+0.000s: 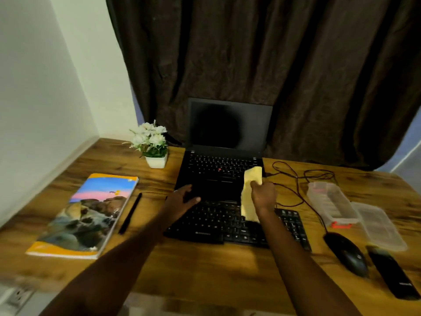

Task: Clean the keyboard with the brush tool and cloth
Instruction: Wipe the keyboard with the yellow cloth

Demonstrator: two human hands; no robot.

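So, desk rundown: two hands, two keyboards, one cloth

Going left to right. One notebook (84,215) with a scenic cover lies at the left of the wooden desk (205,267), and one black pen (130,213) lies just beside its right edge. One small white pot of white flowers (153,144) sits farther back, near the left corner of the laptop (224,151).

Left hand (183,197) reaches in from the near left, arm stretched out, palm down with the fingers spread loose on the laptop's near left corner. It isn't gripping anything, just resting flat there.

Keyboards: two. One is built into the laptop, whose screen is dark, and one is a separate black keyboard (230,224) lying right in front of it, near side. Both forearms cross over the separate one and hide some of its keys.

Right hand (263,195) is raised over the far right part of that keyboard, pinching one yellow cloth (250,192) between thumb and fingers. The cloth stands up above the hand in front of the laptop's right edge and hangs down below it to the keys.

Further right: one black cable (298,179) looping over the desk, one clear plastic box (330,204) with something orange at its near end, one clear lid (380,226) beside it, one black mouse (347,254), and one long black object (391,274) at the near right, too blurry to name. I can't make out a brush anywhere.
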